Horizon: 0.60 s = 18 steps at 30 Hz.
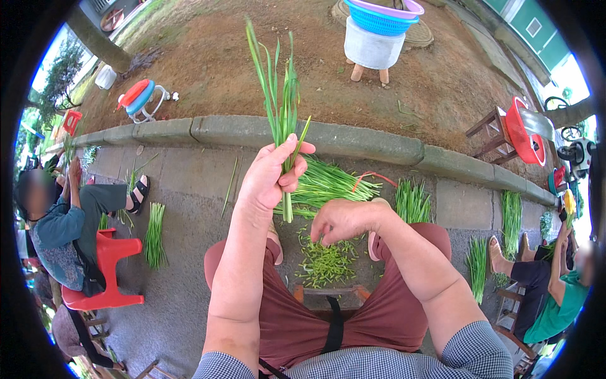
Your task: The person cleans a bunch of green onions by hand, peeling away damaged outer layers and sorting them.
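- Left fingers clamped round green stalks.
- Right fingers curled, green bits below; pinched or apart, can't tell.
- Stalks likely light, bendy, bruisable; hold gently near firmer lower ends.

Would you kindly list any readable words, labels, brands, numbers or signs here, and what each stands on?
No text can be read here.
None shows on the green stalks in the left hand, the blue basket or the red stool.
Any marks on the scooter are too small to read.

Grey pavement carries bundles of long green stalks, a heap of short clippings and a red stool.
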Available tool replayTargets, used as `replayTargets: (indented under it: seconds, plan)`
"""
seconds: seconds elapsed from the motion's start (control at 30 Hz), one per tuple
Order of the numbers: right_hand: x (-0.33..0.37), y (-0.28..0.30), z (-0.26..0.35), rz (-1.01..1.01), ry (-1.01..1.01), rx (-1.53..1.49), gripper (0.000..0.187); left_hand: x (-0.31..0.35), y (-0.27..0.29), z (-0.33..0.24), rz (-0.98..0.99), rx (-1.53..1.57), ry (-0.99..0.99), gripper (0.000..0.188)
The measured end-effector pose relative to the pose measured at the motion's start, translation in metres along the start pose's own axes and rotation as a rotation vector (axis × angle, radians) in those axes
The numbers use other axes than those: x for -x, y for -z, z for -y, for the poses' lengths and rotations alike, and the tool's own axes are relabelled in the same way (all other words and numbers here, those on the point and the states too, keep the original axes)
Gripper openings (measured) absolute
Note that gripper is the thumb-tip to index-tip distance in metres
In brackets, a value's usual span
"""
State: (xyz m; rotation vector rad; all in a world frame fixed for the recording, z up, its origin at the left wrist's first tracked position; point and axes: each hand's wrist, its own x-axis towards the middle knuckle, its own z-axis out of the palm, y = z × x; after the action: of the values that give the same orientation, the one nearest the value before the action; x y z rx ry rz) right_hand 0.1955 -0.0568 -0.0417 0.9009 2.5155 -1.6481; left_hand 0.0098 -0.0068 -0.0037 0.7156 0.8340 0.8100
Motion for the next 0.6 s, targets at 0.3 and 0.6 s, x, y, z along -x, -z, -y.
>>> replayTargets:
  seconds: [0.3, 0.6]
  plan:
    - [-0.006, 0.037, -0.005, -0.717, -0.044, -0.766, 0.023, 0.009, -0.011, -0.001, 0.151, -0.112, 0.037, 0.035]
    - [-0.002, 0.033, 0.003, -0.614, 0.389, -1.218, 0.055, -0.003, -0.008, 0.014, 0.069, -0.868, -0.276, 0.026]
